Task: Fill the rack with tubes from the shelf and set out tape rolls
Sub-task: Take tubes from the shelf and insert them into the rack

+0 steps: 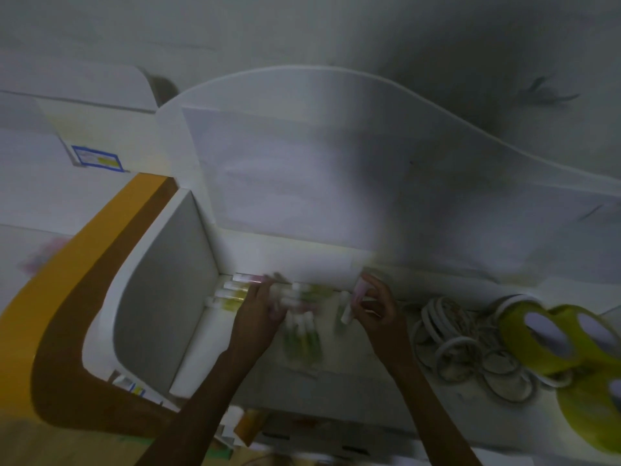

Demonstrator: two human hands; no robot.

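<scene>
Several white-capped plastic tubes lie on the white shelf. The left hand grips blurred tubes; the right hand pinches one pink-tinted tube. Overfull grasps could spill tubes toward the yellow-green tape rolls.

Both bare forearms reached up from the lower edge of the view, converging slightly toward the middle. The left hand lay palm down with its fingers stretched forward and to the right, the fingertips lost in motion blur, so whether they gripped anything could not be told. The right hand was held a little apart from it, wrist bent, with fingers curled and thumb pinching a small pale tube that stood nearly upright in its grasp. The two hands did not touch each other.
</scene>
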